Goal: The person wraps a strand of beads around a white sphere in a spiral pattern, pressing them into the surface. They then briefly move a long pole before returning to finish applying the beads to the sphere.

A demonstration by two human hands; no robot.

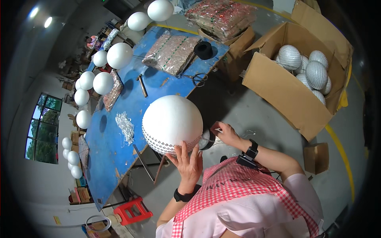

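Observation:
A large white ball is in front of me by the table's near edge. Rows of small silvery beads cover its lower part, and the upper part is plain. My left hand lies against the beaded underside with fingers stretched and spread. To the right of the ball, my right hand is closed in a pinch; what is between its fingertips is too small to make out. Between that hand and the ball sits a dark-rimmed, greyish round thing, partly hidden.
On the blue table lie a hammer, scissors, a black roll, a heap of silvery bead strings and a wrapped package. White balls line its far side. Right, a carton holds several beaded balls.

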